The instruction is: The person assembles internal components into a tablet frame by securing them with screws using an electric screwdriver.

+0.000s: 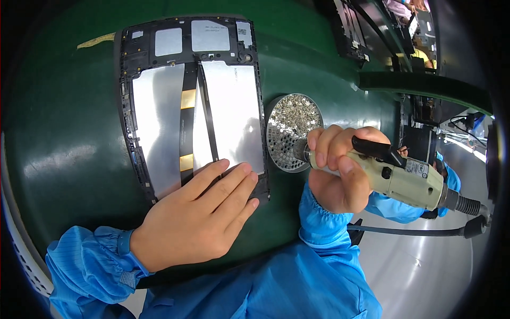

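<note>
- Around 10 o'clock from the middle of the view, a dark tablet-like frame point(188, 122) lies flat on the green bench point(64, 133), with two big silver panels set in it, the left panel point(158, 122) and the right panel point(234, 117).
- Left hand point(199, 223) is flat, palm down, fingers nearly straight with small gaps, fingertips over the frame's 5 to 6 o'clock end. Not pinching anything that I can see.
- Right hand point(342, 170) is curled round a cream power screwdriver point(406, 181), its nose aimed at 10 o'clock, cord end toward 4. Can't tell if the bit touches anything.
- That nose overlaps the round dish point(289, 170) at about 3 to 4 o'clock from the frame's middle, full of tiny shiny screws point(296, 111).
- Handling guess: the frame looks thin and lightish, fairly stiff but maybe bendy if lifted by one corner. Panels look slick and easy to dent, so I'd grab the dark rims at 3 and 9 o'clock, both hands.
- Driver's probably the hefty one; the fat barrel seems the natural grip.
</note>
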### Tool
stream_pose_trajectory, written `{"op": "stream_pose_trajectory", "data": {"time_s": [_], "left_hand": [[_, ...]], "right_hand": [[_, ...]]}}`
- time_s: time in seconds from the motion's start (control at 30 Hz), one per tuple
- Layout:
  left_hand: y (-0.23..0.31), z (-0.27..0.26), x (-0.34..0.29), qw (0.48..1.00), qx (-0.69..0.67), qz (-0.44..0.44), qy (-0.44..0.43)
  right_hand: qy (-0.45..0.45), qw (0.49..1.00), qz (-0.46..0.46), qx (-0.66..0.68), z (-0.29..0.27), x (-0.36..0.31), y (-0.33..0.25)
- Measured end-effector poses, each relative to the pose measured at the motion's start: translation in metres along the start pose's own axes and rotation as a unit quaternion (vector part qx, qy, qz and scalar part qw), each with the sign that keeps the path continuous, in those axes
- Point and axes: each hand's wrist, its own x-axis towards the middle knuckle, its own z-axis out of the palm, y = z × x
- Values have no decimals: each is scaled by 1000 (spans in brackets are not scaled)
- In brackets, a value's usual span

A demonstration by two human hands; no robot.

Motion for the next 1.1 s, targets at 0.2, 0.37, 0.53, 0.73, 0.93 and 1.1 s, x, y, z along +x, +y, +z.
{"op": "stream_pose_trajectory", "data": {"time_s": [0.2, 0.37, 0.53, 0.73, 0.93, 1.1], "left_hand": [[-2, -1, -1, 1000, -10, 8, 25], [-2, -2, -6, 998, -29, 7, 55], [-8, -6, -8, 998, -41, 40, 24], [-10, -7, -8, 998, -14, 55, 38], [-12, -3, -6, 997, -33, 64, 39], [-9, -6, -8, 997, -34, 67, 27]], "right_hand": [[-1, 1000, 12, 4, -2, 1, 1], [6, 1000, 5, -10, -1, -4, 3], [15, 999, -35, -29, 4, -2, -11], [-113, 993, 0, -29, 30, -25, -50], [-132, 991, 0, -14, 42, -37, -35], [-115, 993, 10, 24, 48, -41, -33]]}}
